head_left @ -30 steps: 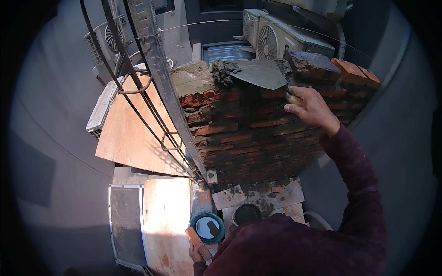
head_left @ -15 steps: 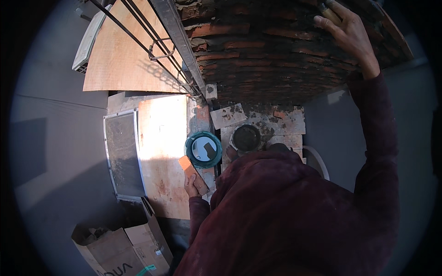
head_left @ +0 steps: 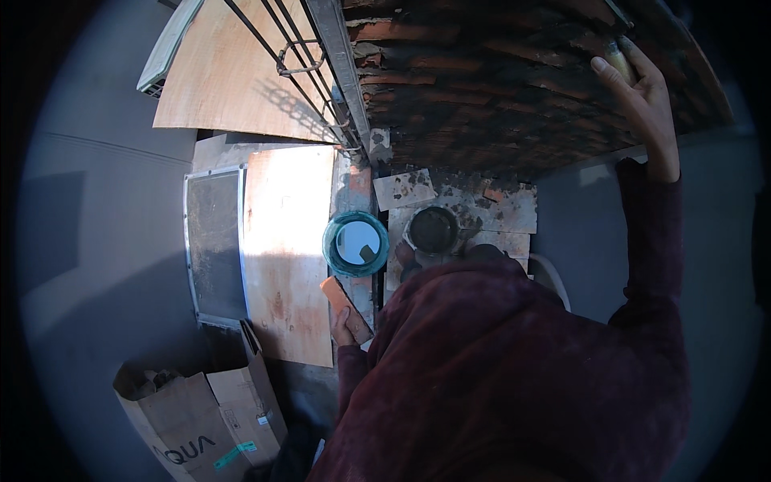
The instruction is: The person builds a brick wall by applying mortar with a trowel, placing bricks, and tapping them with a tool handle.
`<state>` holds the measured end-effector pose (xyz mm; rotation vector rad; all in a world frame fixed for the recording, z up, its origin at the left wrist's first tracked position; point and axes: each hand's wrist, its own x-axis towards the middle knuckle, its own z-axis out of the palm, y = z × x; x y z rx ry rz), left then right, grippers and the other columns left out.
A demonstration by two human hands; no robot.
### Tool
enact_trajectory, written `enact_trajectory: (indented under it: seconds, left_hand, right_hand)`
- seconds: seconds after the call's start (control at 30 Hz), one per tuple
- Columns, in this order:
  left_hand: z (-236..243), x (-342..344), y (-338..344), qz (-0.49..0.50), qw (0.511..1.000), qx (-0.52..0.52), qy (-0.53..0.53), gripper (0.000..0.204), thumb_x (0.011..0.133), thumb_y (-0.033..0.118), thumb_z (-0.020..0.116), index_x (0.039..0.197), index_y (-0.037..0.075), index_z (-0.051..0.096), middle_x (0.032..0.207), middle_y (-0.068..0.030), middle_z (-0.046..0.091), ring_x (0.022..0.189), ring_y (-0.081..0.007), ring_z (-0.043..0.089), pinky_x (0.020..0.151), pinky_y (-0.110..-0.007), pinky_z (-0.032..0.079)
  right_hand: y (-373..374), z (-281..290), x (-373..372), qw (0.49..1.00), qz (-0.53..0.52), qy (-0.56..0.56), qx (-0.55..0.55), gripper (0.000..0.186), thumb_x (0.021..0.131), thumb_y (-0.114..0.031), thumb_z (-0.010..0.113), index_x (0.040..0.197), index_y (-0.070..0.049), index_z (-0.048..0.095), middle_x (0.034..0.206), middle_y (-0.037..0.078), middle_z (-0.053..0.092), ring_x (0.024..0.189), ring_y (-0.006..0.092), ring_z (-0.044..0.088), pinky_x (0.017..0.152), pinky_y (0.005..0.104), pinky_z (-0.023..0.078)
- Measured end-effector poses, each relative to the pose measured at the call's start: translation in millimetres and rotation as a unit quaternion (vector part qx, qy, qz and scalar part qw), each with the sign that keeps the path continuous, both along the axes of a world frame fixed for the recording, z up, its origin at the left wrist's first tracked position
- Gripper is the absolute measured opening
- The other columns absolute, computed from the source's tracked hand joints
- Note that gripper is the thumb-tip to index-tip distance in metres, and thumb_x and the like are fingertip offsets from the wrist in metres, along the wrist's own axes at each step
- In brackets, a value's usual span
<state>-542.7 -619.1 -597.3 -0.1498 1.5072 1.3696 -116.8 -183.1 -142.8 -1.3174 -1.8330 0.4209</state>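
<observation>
Since the first frame the view has tipped down: the right hand (head_left: 652, 100) now sits higher and further right in it, the trowel's blade has left the picture but for perhaps a sliver of metal, and the brick, which overlapped the green bucket's rim, now shows just clear of it.

The brick wall (head_left: 450, 96) fills the top, rough with dark mortar. Left of it, beyond a metal post (head_left: 341, 60) and thin steel bars (head_left: 320, 83), leans one plywood sheet (head_left: 213, 76); another plywood board (head_left: 289, 257) lies below, half in bright sun, beside a framed panel (head_left: 217, 249). A cardboard box (head_left: 177, 406) stands at lower left. The green bucket (head_left: 330, 249) is near the middle, with a bright reflection inside, and a dark tub (head_left: 410, 234) stands to its right.

The hands are well apart. The left hand (head_left: 343, 328) is clamped on the brick (head_left: 336, 294), held tilted near the green bucket. The right hand's fingers wrap the trowel handle (head_left: 618, 60) before the wall; I cannot tell whether the blade touches it.
</observation>
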Motion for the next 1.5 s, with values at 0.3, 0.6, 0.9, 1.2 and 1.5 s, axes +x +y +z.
enact_trajectory:
  seconds: [0.3, 0.6, 0.9, 1.2, 1.5]
  left_hand:
    - [24.0, 7.7, 6.2, -0.038, 0.998, -0.004, 0.044, 0.027, 0.089, 0.027, 0.067, 0.108, 0.008, 0.064, 0.097, -0.0042, 0.064, 0.089, -0.0197, 0.064, 0.082, -0.033, 0.052]
    - [-3.7, -7.1, 8.1, -0.045, 0.999, -0.019, 0.024, 0.037, 0.088, 0.024, 0.068, 0.119, 0.005, 0.061, 0.102, -0.0056, 0.064, 0.092, -0.0185, 0.063, 0.084, -0.032, 0.051]
    - [-42.8, -12.1, 22.6, -0.115, 0.992, 0.049, 0.014, 0.055, 0.084, 0.016, 0.070, 0.134, 0.003, 0.056, 0.107, -0.0055, 0.065, 0.092, -0.0178, 0.063, 0.083, -0.029, 0.051]
    - [-33.6, 0.7, 83.1, -0.148, 0.979, 0.138, -0.039, 0.050, 0.088, 0.014, 0.061, 0.135, 0.002, 0.052, 0.109, -0.0068, 0.063, 0.096, -0.0194, 0.063, 0.084, -0.028, 0.050]
    - [-21.4, -15.0, 105.2, -0.210, 0.967, 0.144, -0.006, 0.042, 0.091, 0.018, 0.053, 0.130, 0.001, 0.053, 0.105, -0.0051, 0.060, 0.099, -0.0165, 0.057, 0.091, -0.029, 0.043]
  right_hand:
    - [-44.1, -8.8, -5.9, 0.996, 0.028, -0.045, -0.074, 0.047, 0.093, -0.035, 0.071, 0.120, 0.002, 0.060, 0.091, 0.001, 0.057, 0.077, 0.0078, 0.052, 0.065, 0.0232, 0.045]
    - [-58.9, 28.1, -1.1, 0.996, 0.011, -0.021, -0.086, 0.043, 0.100, -0.032, 0.062, 0.128, 0.000, 0.055, 0.084, -0.003, 0.051, 0.067, 0.0033, 0.044, 0.057, 0.0191, 0.037]
    - [-5.8, 154.8, -23.0, 0.895, 0.000, -0.413, 0.171, 0.032, 0.098, -0.032, 0.060, 0.094, 0.000, 0.059, 0.080, 0.017, 0.060, 0.080, 0.0357, 0.062, 0.070, 0.0447, 0.048]
    - [17.6, 118.3, -57.1, 0.827, -0.027, -0.532, 0.181, 0.035, 0.088, -0.014, 0.067, 0.116, 0.002, 0.054, 0.096, 0.017, 0.061, 0.084, 0.0334, 0.067, 0.069, 0.0432, 0.054]
    - [36.1, 142.7, -90.7, 0.812, -0.040, -0.519, 0.262, 0.052, 0.079, -0.014, 0.075, 0.122, 0.005, 0.054, 0.099, 0.017, 0.061, 0.087, 0.0307, 0.067, 0.070, 0.0405, 0.057]
